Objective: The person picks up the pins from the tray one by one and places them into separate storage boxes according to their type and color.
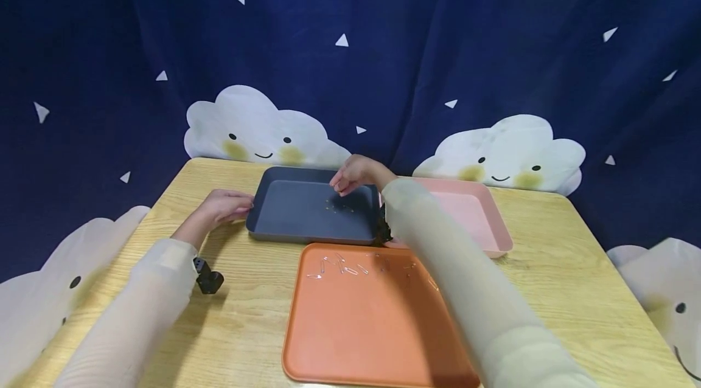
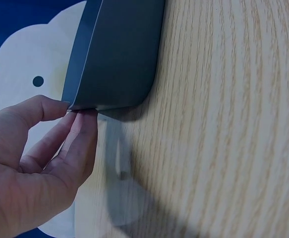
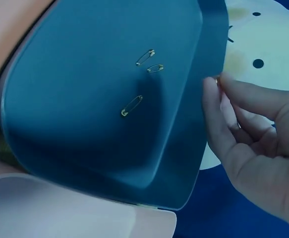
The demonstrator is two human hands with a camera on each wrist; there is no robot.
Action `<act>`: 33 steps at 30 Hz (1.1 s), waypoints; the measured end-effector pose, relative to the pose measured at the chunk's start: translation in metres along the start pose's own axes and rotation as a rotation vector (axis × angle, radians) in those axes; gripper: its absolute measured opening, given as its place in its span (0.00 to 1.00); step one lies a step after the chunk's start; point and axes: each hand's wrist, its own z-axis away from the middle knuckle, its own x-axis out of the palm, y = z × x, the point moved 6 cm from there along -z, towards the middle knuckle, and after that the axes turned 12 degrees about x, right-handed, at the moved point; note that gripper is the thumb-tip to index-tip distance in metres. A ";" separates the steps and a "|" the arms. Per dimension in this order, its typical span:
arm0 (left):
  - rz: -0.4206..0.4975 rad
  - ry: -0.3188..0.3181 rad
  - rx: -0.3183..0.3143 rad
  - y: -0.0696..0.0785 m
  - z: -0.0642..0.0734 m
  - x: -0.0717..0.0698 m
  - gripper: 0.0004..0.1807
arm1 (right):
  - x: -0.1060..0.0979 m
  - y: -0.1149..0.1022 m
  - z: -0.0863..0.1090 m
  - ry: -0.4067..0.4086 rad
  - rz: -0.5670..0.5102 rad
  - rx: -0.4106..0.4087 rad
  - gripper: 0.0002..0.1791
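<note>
My left hand (image 1: pixel 227 205) pinches the left rim of a dark grey-blue tray (image 1: pixel 290 236), thumb at the rim and fingers beneath it in the left wrist view. Over the tray's right half, my right hand (image 1: pixel 350 175) is held up with thumb and index finger together. A glint of a gold safety pin (image 3: pixel 217 79) shows between those fingertips; most of it is hidden. Several gold safety pins, among them one nearest the right wrist camera (image 3: pixel 132 106), lie on the tray floor. Silver safety pins (image 1: pixel 350 270) are scattered along the far part of an orange tray (image 1: pixel 350 333).
A pink tray (image 1: pixel 495 218) stands right of the dark one, partly behind my right sleeve (image 1: pixel 438 236). The orange tray lies in front of both on the wooden table (image 1: pixel 246 315). My right forearm crosses over its right side. A blue cloud-print curtain (image 1: pixel 383 72) hangs behind.
</note>
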 end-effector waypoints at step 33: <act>0.030 -0.008 0.014 -0.003 -0.004 0.002 0.29 | 0.017 0.013 0.043 0.204 0.274 -0.159 0.15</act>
